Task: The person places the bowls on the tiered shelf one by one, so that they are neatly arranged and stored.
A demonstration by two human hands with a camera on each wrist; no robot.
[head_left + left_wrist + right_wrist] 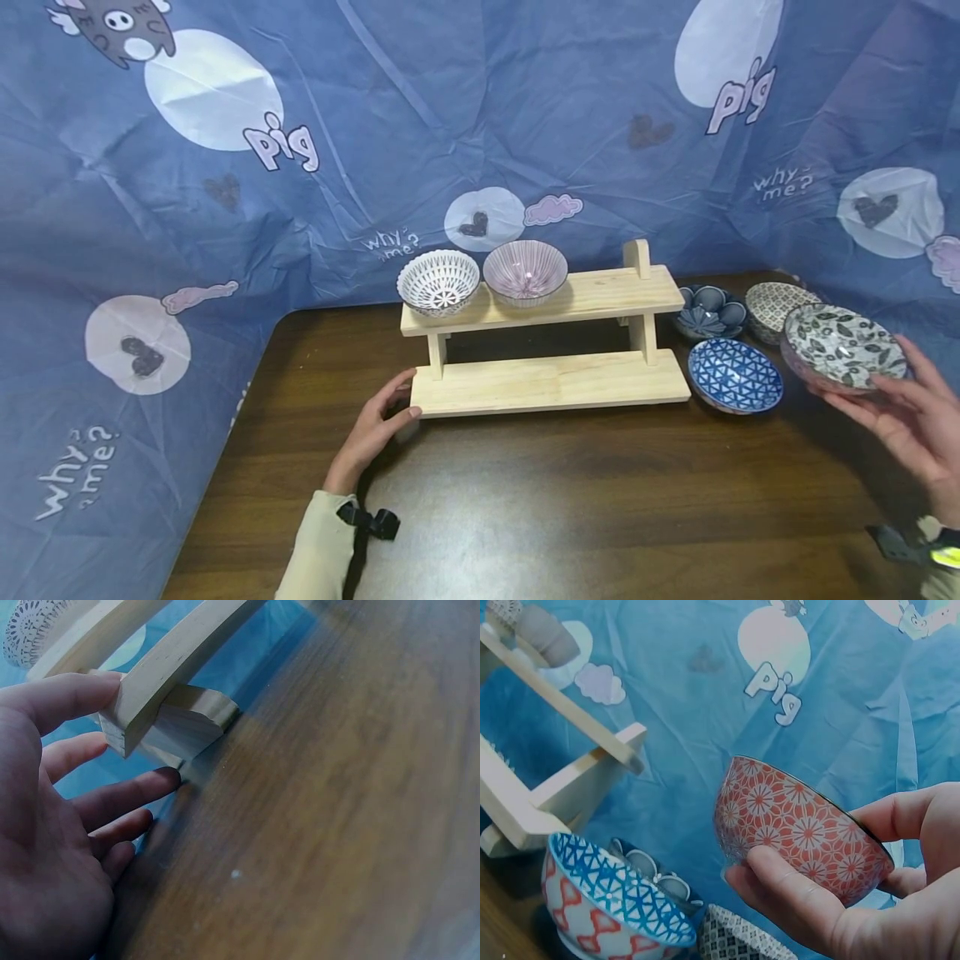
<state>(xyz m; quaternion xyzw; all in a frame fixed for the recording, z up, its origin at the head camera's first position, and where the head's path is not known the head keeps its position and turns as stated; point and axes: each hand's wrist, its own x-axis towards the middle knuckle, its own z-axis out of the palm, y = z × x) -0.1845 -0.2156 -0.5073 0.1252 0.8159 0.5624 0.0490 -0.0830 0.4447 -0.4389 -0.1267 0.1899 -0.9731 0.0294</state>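
My right hand [911,417] holds a bowl [843,346] in the air at the right, thumb and fingers about its side. Dark leaves on white pattern its inside; its outside, in the right wrist view, is red with white flowers. At the left, my left hand [378,421] grips the end of the lower board of a two-tier wooden shelf [551,387], thumb and index finger at its corners, the other fingers loose. On the upper board sit a black-and-white bowl [438,283] and a purple striped bowl [525,273]. The lower board is bare.
Right of the shelf stand a blue triangle-patterned bowl [735,377], a dark blue petal-shaped bowl [708,312] and a grey patterned bowl [776,308], close together beside the held bowl. Blue printed cloth [375,125] hangs behind the brown table [555,500].
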